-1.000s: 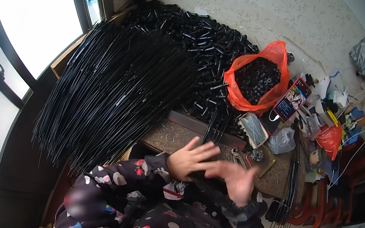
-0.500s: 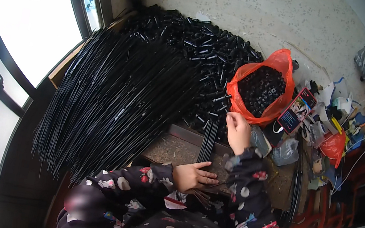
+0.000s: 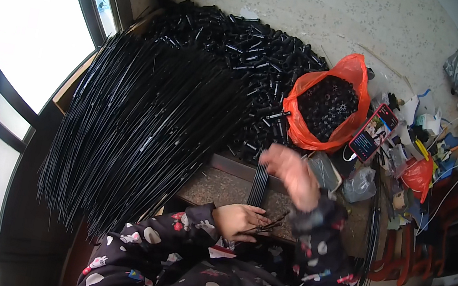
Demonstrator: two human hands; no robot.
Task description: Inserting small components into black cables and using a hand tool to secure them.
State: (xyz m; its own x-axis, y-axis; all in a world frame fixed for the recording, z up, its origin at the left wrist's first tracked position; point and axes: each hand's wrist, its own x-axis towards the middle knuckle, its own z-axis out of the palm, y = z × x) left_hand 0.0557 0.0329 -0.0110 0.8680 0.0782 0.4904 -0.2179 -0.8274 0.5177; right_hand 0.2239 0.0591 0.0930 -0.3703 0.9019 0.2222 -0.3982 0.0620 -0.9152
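Note:
My left hand (image 3: 237,221) rests at the near edge of the board, its fingers closed over the lower part of a small row of thin black rods (image 3: 258,186). Thin dark ends poke out beside its fingers. The rods' far ends reach the heap of black tubular plastic parts (image 3: 255,51). Above and to the right of the rods, my right hand (image 3: 294,177) is smeared by motion; whether anything is in its fingers cannot be seen. Just beyond it stands an orange-red plastic bag (image 3: 297,131) holding many small black toothed pieces (image 3: 330,108).
A large sheaf of long black rods (image 3: 134,134) fills the left side, by a window (image 3: 22,8). To the right lie a phone (image 3: 373,133) with a lit screen, clear plastic bags (image 3: 360,185) and mixed clutter. More rods (image 3: 370,243) hang at the board's right edge.
My right hand has moved left and nearer, away from the orange-red bag's edge toward the row of rods. My left hand's fingers have drawn in from lying spread over the rods.

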